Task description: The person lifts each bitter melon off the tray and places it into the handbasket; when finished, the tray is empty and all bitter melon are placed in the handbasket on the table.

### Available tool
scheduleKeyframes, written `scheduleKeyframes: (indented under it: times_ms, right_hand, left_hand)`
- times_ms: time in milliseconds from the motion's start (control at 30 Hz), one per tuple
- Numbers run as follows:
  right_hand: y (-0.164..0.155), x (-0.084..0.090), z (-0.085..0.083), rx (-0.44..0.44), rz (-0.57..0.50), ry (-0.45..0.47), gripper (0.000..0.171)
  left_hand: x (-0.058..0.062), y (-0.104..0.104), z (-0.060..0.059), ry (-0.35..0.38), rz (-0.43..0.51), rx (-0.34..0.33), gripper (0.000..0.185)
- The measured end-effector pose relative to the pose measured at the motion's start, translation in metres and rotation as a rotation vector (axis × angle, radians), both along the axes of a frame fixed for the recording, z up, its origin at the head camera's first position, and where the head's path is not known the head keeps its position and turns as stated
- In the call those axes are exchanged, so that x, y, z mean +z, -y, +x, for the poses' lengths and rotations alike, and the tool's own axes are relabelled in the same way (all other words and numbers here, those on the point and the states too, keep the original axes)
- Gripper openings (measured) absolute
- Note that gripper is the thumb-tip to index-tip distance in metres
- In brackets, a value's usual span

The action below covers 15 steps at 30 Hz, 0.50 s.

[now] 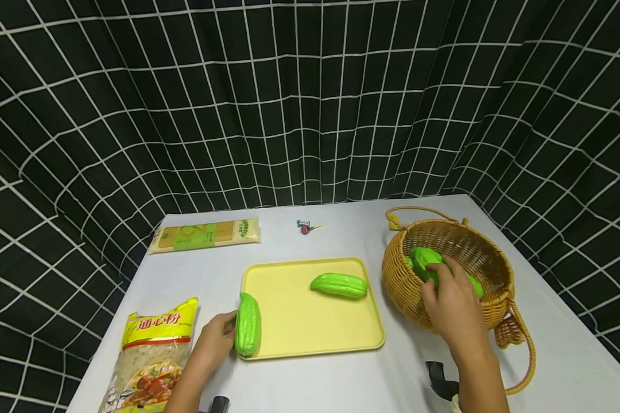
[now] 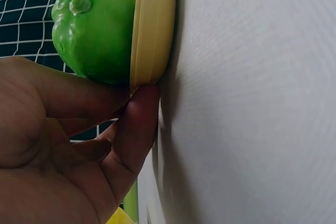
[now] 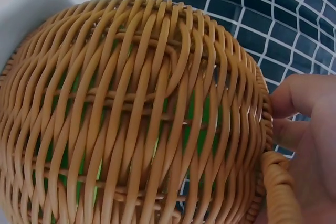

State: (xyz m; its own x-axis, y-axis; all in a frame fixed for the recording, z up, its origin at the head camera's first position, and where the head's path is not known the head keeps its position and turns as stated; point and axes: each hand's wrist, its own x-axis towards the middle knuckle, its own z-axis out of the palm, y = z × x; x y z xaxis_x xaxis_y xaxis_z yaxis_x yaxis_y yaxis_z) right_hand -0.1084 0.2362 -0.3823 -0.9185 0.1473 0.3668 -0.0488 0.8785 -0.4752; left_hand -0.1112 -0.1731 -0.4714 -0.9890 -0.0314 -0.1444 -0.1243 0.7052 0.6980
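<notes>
White table (image 1: 341, 378) stood inside black curtain with white grid (image 1: 289, 103). Far left: pasta packet (image 1: 205, 234); near left: yellow macaroni bag (image 1: 152, 355); far centre: small wrapped sweet (image 1: 306, 228).

Yellow tray (image 1: 299, 321) at centre carried one green gourd (image 1: 339, 285). Left hand (image 1: 214, 338) held second gourd (image 1: 248, 324) on tray's left rim, fingers curled against it. Right hand (image 1: 452, 304) reached into wicker basket (image 1: 491, 258), right of tray, fingers bent over gourd there (image 1: 423, 259); grip not clear.

Left wrist view alone showed fingertip (image 2: 142, 108) touching tray edge (image 2: 152, 24). Right wrist view showed basket weave (image 3: 131, 119), green behind it.
</notes>
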Motion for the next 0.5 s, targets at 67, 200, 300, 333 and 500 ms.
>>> scheduleKeyframes:
  times_ms: [67,200,300,333,500]
  right_hand:
    - [0.002,0.001,0.0,-0.002,0.002,0.002,0.032]
    - [0.008,0.002,-0.001,0.001,0.013,-0.055,0.031]
    - [0.02,0.001,-0.003,0.037,0.002,-0.192,0.03]
    - [0.027,0.0,-0.005,0.062,-0.005,-0.249,0.031]
    - [0.082,-0.006,-0.007,0.296,-0.029,-0.304,0.034]
  left_hand:
    - [0.0,0.0,0.0,0.004,0.012,0.003,0.044]
    - [0.0,0.001,0.001,-0.02,0.021,0.001,0.043]
    - [0.0,0.001,0.001,-0.043,0.025,-0.004,0.042]
    - [0.0,0.001,0.001,-0.047,0.026,-0.007,0.042]
    - [0.0,0.003,0.001,-0.044,0.025,0.0,0.041]
